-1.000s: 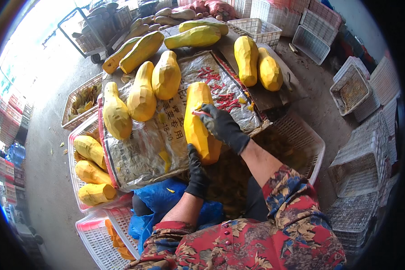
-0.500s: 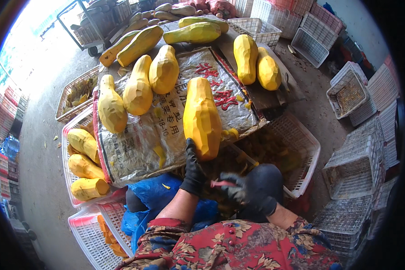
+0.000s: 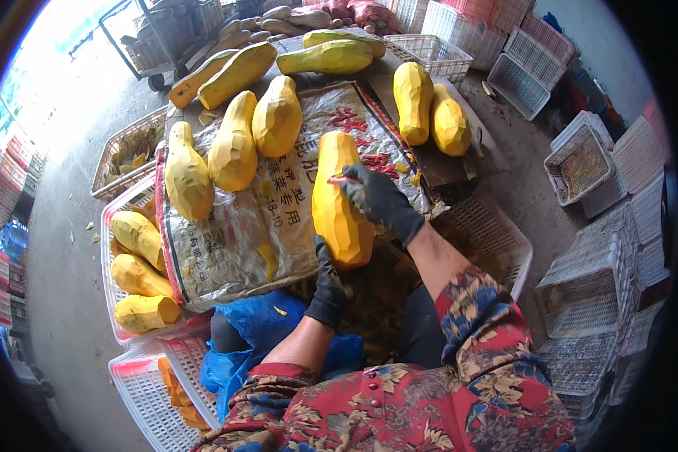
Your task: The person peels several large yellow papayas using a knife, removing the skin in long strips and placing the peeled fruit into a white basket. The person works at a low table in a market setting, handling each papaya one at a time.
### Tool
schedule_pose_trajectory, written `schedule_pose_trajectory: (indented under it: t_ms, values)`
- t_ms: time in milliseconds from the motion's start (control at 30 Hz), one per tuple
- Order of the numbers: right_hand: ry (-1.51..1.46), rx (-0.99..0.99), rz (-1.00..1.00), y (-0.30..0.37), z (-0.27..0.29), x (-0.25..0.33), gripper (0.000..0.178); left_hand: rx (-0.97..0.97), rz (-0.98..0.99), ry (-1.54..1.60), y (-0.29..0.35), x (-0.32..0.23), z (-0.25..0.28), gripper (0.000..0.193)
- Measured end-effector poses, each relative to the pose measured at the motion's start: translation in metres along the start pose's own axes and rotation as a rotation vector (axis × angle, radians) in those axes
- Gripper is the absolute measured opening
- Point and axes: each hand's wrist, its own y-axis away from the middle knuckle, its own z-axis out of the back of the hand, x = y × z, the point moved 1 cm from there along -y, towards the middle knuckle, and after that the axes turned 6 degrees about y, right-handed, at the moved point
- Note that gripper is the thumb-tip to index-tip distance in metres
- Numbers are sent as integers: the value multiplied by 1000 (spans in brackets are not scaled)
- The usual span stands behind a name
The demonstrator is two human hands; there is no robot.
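A large peeled yellow squash lies lengthwise before me on a printed woven sack. My left hand, in a black glove, grips its near end from the lower left. My right hand, also gloved, is closed round a small peeler with a reddish handle. It rests against the upper right side of the squash; the blade is too small to make out. Peeled squashes lie beside it: a cluster at the left and a pair at the right.
Under the sack's right edge stands a crate with peelings. A crate at the left holds more squashes. Blue plastic covers my left leg. Stacked crates line the right side. Unpeeled-looking squashes lie on the far table edge.
My right hand has swung up and forward from beside my right knee onto the squash, with the peeler in it. The left hand stays at the squash's near end.
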Motion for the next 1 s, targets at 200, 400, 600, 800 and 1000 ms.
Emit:
schedule_pose_trajectory:
  t_ms: [200, 400, 600, 800, 1000]
  values:
    - [-455, 286, -218, 157, -4, 13, 44, 217, 125, 169, 5, 2, -6, 75]
    - [-1035, 78, -425, 166, 22, -21, 42, -23, -155, -203, -9, 9, 4, 63]
    - [-742, -315, -96, 36, -10, -84, 32, 62, -439, -646, -14, 17, -7, 59]
    - [-606, -334, -261, 20, -24, -132, 32, 103, -15, -94, -10, 21, -15, 68]
    - [-409, -201, -103, -43, 23, -101, 20, 21, -198, -401, -16, 25, -9, 67]
